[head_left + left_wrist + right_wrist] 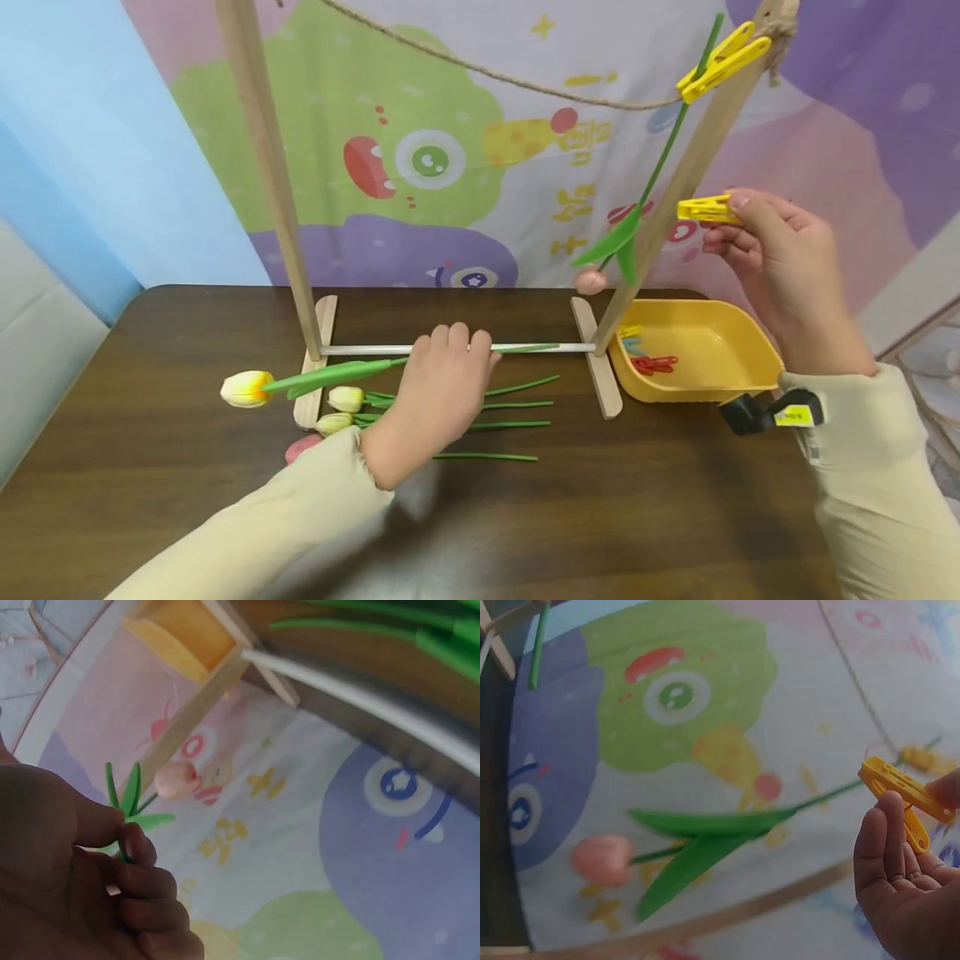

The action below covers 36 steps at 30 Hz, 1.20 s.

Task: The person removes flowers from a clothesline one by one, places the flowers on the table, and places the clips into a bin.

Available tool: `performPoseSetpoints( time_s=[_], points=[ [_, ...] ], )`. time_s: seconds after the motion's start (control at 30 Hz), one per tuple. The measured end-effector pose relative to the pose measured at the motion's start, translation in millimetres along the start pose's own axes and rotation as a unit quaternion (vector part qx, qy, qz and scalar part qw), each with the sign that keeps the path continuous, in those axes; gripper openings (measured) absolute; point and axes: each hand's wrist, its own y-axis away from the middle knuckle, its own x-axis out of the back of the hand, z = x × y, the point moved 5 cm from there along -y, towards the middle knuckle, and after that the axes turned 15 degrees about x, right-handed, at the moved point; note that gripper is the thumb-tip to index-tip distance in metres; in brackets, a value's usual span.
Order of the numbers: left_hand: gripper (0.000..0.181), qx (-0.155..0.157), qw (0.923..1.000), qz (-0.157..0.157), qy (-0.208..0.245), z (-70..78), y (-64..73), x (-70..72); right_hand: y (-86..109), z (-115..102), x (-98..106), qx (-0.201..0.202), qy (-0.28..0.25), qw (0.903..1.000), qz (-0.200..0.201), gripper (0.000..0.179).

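Note:
My left hand [446, 383] grips the green stem of a white-and-yellow artificial tulip [246, 389], whose flower points left over the table. Several more tulips [346, 398] lie below it, partly hidden by my forearm. Raised at the right, my right hand [795, 258] pinches a yellow clothespin [904, 780] between thumb and fingers. A pink tulip [615, 242] hangs head down from the rope [480, 68], its stem held by another yellow clothespin [723, 62] near the right post. In the left wrist view, curled fingers [150, 881] close round the stem.
A wooden frame [262, 150] with a white crossbar [367, 350] stands on the dark table [600, 500]. Right of it sits a yellow basin [705, 387] holding red clothespins [654, 364] and a few others. Behind hangs a cartoon-printed cloth [450, 108].

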Motion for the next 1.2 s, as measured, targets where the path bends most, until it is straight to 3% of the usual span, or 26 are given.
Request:
performPoseSetpoints(
  time_s=[0.2,0.4,0.53,0.63,0.73,0.97,1.1,1.2],
  points=[
    [0.031,0.03,0.9994,-0.015,0.011,-2.7,25.0,-4.4,12.7,20,33,-0.027,0.042,0.9987,0.005,0.012],
    [0.031,0.058,0.9962,-0.061,0.022,-2.2,50.0,-4.7,23.0,40,62,-0.083,0.1,0.9913,0.021,0.015],
    [0.03,0.078,0.9916,-0.102,0.01,-1.4,64.4,-6.5,26.9,52,77,-0.109,0.074,0.9912,0.016,0.01],
    [0.03,0.089,0.9875,-0.13,0.007,-0.3,72.2,-8.7,27.8,62,85,-0.122,0.049,0.9913,0.002,0.009],
    [0.031,0.091,0.9843,-0.151,0.004,2.0,78.6,-11.5,28.3,71,95,-0.138,0.058,0.9886,-0.013,0.009],
    [0.028,0.102,0.9796,-0.173,0.009,8.6,92.9,-19.6,29.5,93,113,-0.18,0.084,0.9795,-0.03,0.013],
    [0.028,0.11,0.9762,-0.187,0.008,11.8,98.7,-23.7,29.9,103,122,-0.186,0.097,0.9772,-0.034,0.014],
    [0.028,0.113,0.9695,-0.218,0.005,13.6,102.7,-27.8,30.5,110,128,-0.187,0.086,0.9778,-0.036,0.017]
  ],
)
